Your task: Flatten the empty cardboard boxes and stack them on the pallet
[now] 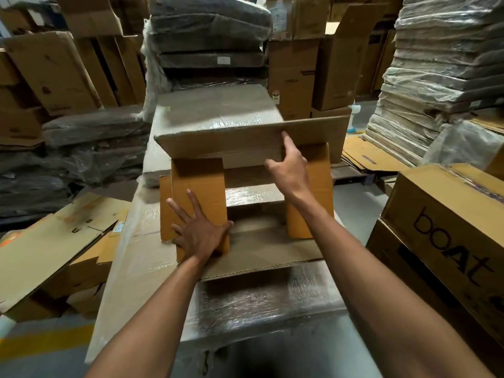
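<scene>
Cardboard box [267, 241], open with its flaps spread, is laid on a plastic-wrapped stack [245, 301] near flattened cartons [49, 241]. Its left flap [199, 184] is pressed down by the left grip [200, 233], held flat with fingers spread and nothing grasped. The raised far flap [231, 143] is touched by the right grip [289, 165], its forefinger straight, nothing clasped.

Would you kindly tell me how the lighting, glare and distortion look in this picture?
Head view: dim, uneven warehouse light; bright glare on the stretch wrap beneath the cardboard box; wide-angle distortion bows the wrapped stack at right; left hand and right hand look fairly sharp; deep shadow inside the box.
</scene>
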`<state>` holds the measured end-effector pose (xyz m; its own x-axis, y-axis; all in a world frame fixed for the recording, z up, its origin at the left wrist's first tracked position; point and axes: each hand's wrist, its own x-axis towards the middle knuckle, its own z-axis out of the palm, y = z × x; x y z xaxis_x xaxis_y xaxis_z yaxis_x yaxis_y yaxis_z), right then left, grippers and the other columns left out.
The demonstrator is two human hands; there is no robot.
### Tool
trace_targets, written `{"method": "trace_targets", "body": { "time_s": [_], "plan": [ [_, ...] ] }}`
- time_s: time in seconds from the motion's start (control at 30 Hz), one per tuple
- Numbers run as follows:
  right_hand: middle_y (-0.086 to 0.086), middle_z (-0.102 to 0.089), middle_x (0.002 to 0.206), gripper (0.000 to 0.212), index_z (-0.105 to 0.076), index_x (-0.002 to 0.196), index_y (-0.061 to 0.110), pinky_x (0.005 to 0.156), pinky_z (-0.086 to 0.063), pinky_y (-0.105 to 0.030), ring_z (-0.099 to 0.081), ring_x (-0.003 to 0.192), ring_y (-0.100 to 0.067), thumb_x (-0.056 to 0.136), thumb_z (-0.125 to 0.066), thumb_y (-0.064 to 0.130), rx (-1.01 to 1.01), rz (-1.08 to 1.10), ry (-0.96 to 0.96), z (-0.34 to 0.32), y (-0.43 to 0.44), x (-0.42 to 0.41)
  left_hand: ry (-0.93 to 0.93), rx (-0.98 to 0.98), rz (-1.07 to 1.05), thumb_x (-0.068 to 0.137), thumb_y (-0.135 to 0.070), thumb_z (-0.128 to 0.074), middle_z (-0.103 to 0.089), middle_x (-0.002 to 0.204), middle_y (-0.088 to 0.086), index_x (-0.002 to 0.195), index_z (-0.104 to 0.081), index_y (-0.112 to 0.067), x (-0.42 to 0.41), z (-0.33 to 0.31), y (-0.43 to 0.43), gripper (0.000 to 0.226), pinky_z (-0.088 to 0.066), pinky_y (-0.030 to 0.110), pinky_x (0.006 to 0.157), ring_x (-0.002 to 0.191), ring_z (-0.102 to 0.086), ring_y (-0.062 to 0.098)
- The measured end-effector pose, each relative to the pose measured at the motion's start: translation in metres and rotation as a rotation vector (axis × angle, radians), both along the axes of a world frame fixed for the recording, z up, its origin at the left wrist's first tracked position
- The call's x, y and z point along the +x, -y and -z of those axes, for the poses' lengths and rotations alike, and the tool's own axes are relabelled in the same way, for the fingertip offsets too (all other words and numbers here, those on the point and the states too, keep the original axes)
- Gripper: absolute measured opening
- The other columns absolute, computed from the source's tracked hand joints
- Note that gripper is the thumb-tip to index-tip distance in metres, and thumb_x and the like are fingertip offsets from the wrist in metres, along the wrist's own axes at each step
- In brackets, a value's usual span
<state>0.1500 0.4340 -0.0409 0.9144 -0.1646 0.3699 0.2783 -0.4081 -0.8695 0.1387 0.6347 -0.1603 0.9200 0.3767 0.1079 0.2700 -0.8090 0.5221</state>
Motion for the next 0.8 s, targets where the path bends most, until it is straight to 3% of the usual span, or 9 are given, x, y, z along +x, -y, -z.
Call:
{"method": "trace_targets", "body": {
  "time_s": [0.1,0.17,0.23,0.33,0.47,0.57,0.7,0.8],
  "plan": [
    [-0.013,-0.033,0.163,0.083,-0.021,0.161,0.006,0.109,-0.037,-0.017,-0.044,0.142,-0.029,0.087,-0.058,0.000,-0.198,0.008,-0.036,-0.009,0.006,0.019,-0.026,0.003,-0.008,0.066,-0.070,-0.081,0.033,0.163,0.011,0.153,0.027,-0.043,0.005,-0.007,0.001,0.142,-0.032,0.070,0.106,0.144,-0.016,0.059],
    [-0.014,-0.040,0.159,0.079,-0.025,0.159,0.004,0.104,-0.036,-0.014,-0.047,0.140,-0.028,0.086,-0.057,-0.003,-0.256,0.030,-0.039,-0.005,0.009,0.021,-0.044,0.010,0.009,0.067,-0.071,-0.080,0.033,0.163,0.012,0.154,0.026,-0.042,0.009,-0.010,-0.001,0.140,-0.033,0.070,0.104,0.143,-0.017,0.058],
    [-0.016,-0.055,0.145,0.073,-0.034,0.155,0.004,0.105,-0.047,-0.029,-0.057,0.128,-0.032,0.086,-0.058,-0.001,-0.283,0.058,0.011,0.006,0.011,0.018,-0.068,0.034,0.019,0.068,-0.074,-0.077,0.033,0.162,0.013,0.155,0.024,-0.041,0.013,-0.013,-0.004,0.138,-0.035,0.069,0.104,0.143,-0.018,0.058],
    [-0.015,-0.069,0.121,0.065,-0.045,0.150,0.013,0.090,-0.055,-0.045,-0.066,0.108,-0.035,0.087,-0.055,0.006,-0.474,0.093,-0.054,0.024,0.016,0.013,-0.162,0.047,0.019,0.070,-0.077,-0.072,0.036,0.161,0.011,0.160,0.010,-0.036,0.024,-0.026,-0.008,0.129,-0.036,0.067,0.107,0.144,-0.015,0.058],
    [-0.014,-0.067,0.125,0.042,-0.057,0.138,0.019,0.085,-0.049,-0.043,-0.064,0.111,-0.036,0.096,-0.050,0.016,-0.928,0.025,-0.318,0.034,0.022,0.010,-0.289,0.022,0.056,0.072,-0.076,-0.071,0.039,0.160,0.012,0.161,0.005,-0.031,0.043,-0.045,-0.012,0.126,-0.028,0.066,0.112,0.147,-0.006,0.057],
    [-0.009,-0.070,0.114,0.024,-0.069,0.113,0.016,0.073,-0.041,-0.034,-0.065,0.096,-0.030,0.101,-0.050,0.025,-1.186,0.019,-0.351,0.037,0.029,0.013,-0.290,0.022,0.073,0.073,-0.075,-0.071,0.036,0.161,0.012,0.159,0.013,-0.035,0.051,-0.052,-0.016,0.127,-0.027,0.068,0.112,0.147,-0.005,0.057],
    [-0.005,-0.071,0.109,0.033,-0.071,0.110,0.019,0.071,-0.039,-0.032,-0.068,0.097,-0.028,0.105,-0.048,0.042,-1.315,0.024,-0.317,0.035,0.032,0.019,-0.312,0.020,0.085,0.075,-0.074,-0.071,0.035,0.161,0.015,0.159,0.016,-0.034,0.060,-0.059,-0.017,0.128,-0.024,0.067,0.114,0.148,-0.003,0.057],
    [-0.002,-0.072,0.103,0.039,-0.071,0.107,0.019,0.066,-0.037,-0.032,-0.063,0.080,-0.024,0.104,-0.047,0.049,-1.347,0.076,-0.288,0.032,0.032,0.028,-0.300,0.024,0.076,0.074,-0.072,-0.073,0.031,0.162,0.017,0.159,0.015,-0.034,0.064,-0.061,-0.018,0.128,-0.023,0.066,0.115,0.148,-0.004,0.057]
  ]
}}
